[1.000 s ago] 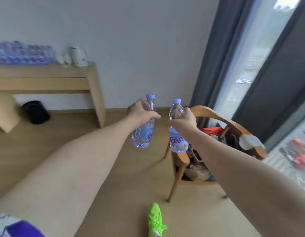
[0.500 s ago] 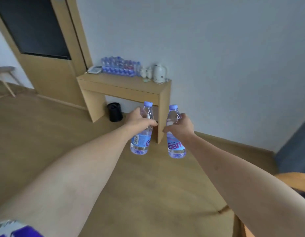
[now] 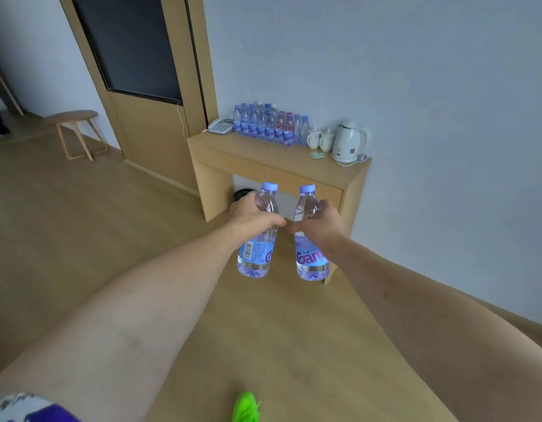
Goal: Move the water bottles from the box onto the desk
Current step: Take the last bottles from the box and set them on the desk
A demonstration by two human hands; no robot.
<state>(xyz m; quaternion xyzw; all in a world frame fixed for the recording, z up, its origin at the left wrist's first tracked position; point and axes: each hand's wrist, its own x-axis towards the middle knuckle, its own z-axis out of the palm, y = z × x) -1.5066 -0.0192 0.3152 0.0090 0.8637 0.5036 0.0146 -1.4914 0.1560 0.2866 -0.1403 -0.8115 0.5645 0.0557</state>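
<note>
My left hand (image 3: pixel 252 220) grips a clear water bottle (image 3: pixel 257 252) with a purple cap and blue label, held upright in the air. My right hand (image 3: pixel 322 224) grips a second, matching water bottle (image 3: pixel 309 260), also upright, close beside the first. Both hang in front of a light wooden desk (image 3: pixel 263 153) against the wall. Several more bottles (image 3: pixel 268 124) stand in a cluster at the back of the desk top. The box is out of view.
On the desk stand a telephone (image 3: pixel 221 126), two white cups (image 3: pixel 319 140) and a white kettle (image 3: pixel 348 143). A dark bin (image 3: pixel 242 194) sits under the desk. A wooden stool (image 3: pixel 75 132) stands at the left by a tall wooden panel (image 3: pixel 142 71). My green shoe (image 3: pixel 245 406) shows below.
The view has swung left from the chair and window to face the desk, which is now nearer. Both hands still hold their bottles out in front.
</note>
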